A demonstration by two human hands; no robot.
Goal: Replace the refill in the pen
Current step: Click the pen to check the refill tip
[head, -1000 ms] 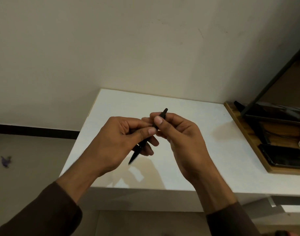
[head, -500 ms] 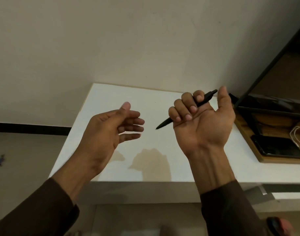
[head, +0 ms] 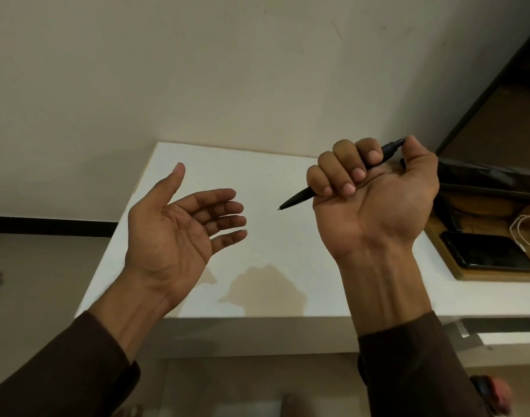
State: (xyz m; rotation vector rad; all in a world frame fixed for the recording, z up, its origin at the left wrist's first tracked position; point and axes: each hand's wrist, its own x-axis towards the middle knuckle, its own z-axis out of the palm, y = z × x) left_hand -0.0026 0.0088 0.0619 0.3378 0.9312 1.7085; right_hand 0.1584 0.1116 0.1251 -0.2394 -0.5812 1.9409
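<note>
A black pen (head: 299, 198) lies across my right hand (head: 375, 200), which is raised palm toward me above the white table (head: 272, 176). All the fingers are curled around the barrel. The tip points down and left, and the button end sticks out beside the thumb. My left hand (head: 179, 233) is held palm up to the left of it, fingers spread, with nothing in it. The two hands are well apart. No loose refill shows anywhere.
A wooden tray (head: 480, 273) at the table's right end holds a dark phone (head: 486, 251), a white cable (head: 528, 227) and other dark items. A pale wall rises behind the table. The floor lies to the left and below.
A second ago both hands held the pen together low over the table. Since then the left hand has let go and turned palm up, and the right hand has lifted the pen up and right.
</note>
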